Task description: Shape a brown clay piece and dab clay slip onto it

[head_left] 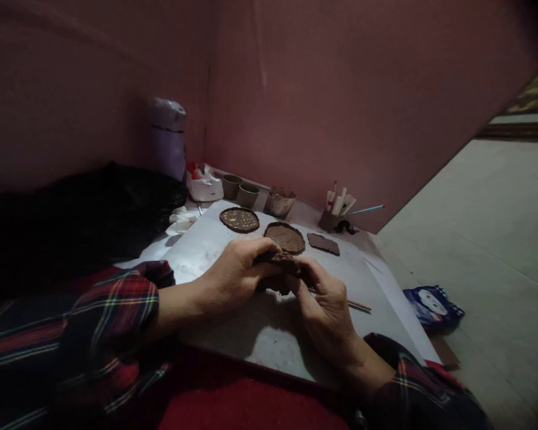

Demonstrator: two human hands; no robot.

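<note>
Between my two hands, above the white work sheet (197,239), is a dark brown piece of clay (284,261). My left hand (237,272) grips its left side, thumb and fingers closed around it. From the right, my right hand (325,298) pinches the edge with thumb and fingers. Part of the clay is hidden behind the fingers. Just beyond lies a round brown clay disc with a raised rim (284,238). Left of that is another disc dotted with yellow (239,220), and to the right a flat rectangular clay slab (323,243).
Thin wooden sticks (359,306) lie beside my right hand. Along the back stand a brown cup (232,186), a greenish cup (248,195), a clay-smeared container (280,202) and a tool holder (328,220). A black bag (116,209) is at left; a dark blue packet (434,307) lies right.
</note>
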